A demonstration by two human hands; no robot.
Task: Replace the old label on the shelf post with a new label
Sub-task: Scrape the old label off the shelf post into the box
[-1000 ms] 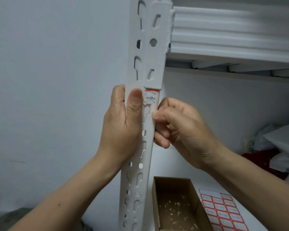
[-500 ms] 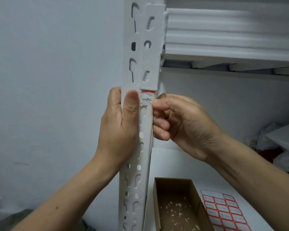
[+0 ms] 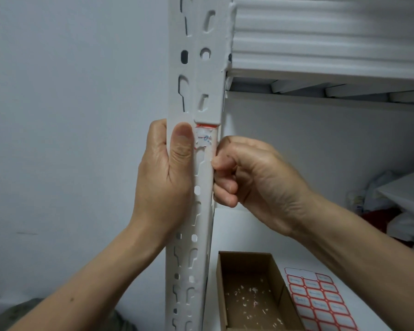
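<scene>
White wall backs one slotted shelf post (image 3: 202,68), one torn, red-edged old label (image 3: 204,137) stuck below its joint. One left hand (image 3: 165,177) clamps the post, thumb flat beside the label. One right hand (image 3: 256,177) curls its fingers against the post's right edge; any pinch is hidden. One cardboard box (image 3: 221,295) and one label sheet (image 3: 320,304) lie below, cut off.
</scene>
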